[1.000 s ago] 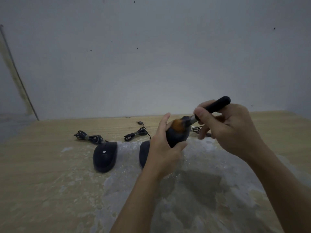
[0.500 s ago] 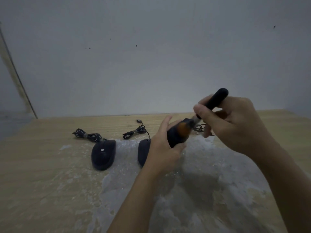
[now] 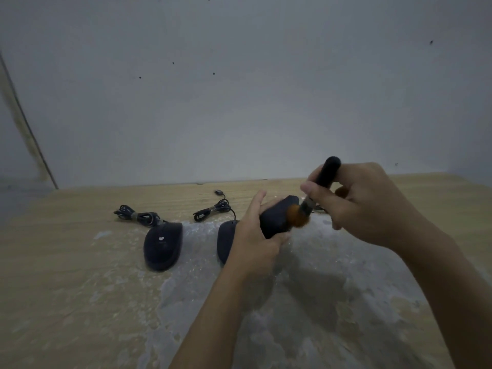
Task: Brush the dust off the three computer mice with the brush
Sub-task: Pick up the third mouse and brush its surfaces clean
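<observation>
Now brush (image 3: 314,198) steeper, bristles lower on held mouse (image 3: 277,219), handle raised

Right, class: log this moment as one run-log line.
left hand holds mouse | right hand holds brush | bristles on mouse | two mice on table

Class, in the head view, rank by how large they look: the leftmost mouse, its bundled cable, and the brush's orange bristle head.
1. Leftmost mouse, clearly the largest.
2. Bundled cable.
3. Bristle head.
The last two look close, and the bristles sit nearer the camera, so their order is unsure.
</observation>
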### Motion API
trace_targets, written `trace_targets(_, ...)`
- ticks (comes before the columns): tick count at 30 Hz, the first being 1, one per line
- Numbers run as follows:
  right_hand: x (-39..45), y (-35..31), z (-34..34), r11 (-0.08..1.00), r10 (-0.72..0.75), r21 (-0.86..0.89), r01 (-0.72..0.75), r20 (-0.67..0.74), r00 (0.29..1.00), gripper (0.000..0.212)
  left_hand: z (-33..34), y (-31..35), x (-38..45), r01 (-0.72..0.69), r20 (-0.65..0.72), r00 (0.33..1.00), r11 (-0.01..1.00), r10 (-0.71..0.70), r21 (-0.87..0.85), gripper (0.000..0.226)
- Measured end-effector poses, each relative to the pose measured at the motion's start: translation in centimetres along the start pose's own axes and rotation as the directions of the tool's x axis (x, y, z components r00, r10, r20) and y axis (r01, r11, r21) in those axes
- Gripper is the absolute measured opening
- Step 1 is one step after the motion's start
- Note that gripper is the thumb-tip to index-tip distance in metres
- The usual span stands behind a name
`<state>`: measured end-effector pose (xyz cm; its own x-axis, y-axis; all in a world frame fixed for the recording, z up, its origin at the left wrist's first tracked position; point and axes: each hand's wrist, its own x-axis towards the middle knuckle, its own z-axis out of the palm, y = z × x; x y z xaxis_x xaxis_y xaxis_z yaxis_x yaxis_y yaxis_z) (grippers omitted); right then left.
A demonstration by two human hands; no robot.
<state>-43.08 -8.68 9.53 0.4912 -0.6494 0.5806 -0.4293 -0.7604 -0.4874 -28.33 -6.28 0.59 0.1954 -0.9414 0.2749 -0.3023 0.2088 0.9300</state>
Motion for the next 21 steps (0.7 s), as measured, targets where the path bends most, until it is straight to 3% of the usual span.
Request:
trace_targets(3, -0.1, -0.3, 0.4, 0.985, -0.004, 0.172, 0.001, 0.016, 1.000, 0.016, -0.3, 0.2, 0.1, -0.029, -0.003, 1.000, 0.999, 0.029, 0.040, 0.081)
trace_targets(5, -0.2, -0.3, 0.6, 0.987, 0.014, 0.156, -0.027, 0.083, 0.996, 0.017, -0.4, 0.3, 0.2, -0.034, -0.016, 0.999, 0.999, 0.034, 0.043, 0.084)
trace_targets(8, -0.1, -0.1, 0.1, 0.997, 0.002, 0.075, -0.006, 0.058, 0.998, 0.019, -0.2, 0.6, 0.0, -0.035, 0.008, 0.999, 0.998, 0.035, 0.055, 0.086)
trace_targets(14, -0.1, -0.3, 0.6, 0.986, -0.021, 0.165, 0.010, 0.062, 0.998, 0.020, -0.4, 0.5, 0.3, -0.056, -0.013, 0.998, 0.998, 0.057, 0.040, 0.086)
trace_targets(17, 0.1, 0.5, -0.2, 0.992, 0.017, 0.127, -0.006, -0.082, 0.997, 0.020, -0.5, 0.6, 0.2, -0.066, -0.012, 0.998, 0.997, 0.066, 0.034, 0.088)
trace_targets(19, 0.0, 0.6, -0.5, 0.978, 0.034, 0.207, -0.006, -0.129, 0.991, 0.017, -0.6, 0.7, 0.2, -0.081, -0.016, 0.997, 0.996, 0.081, 0.037, 0.087)
trace_targets(21, 0.1, 0.6, -0.4, 0.933, 0.064, 0.357, -0.043, -0.047, 0.997, 0.024, -0.7, 0.9, 0.2, -0.090, -0.028, 0.995, 0.995, 0.091, 0.039, 0.086)
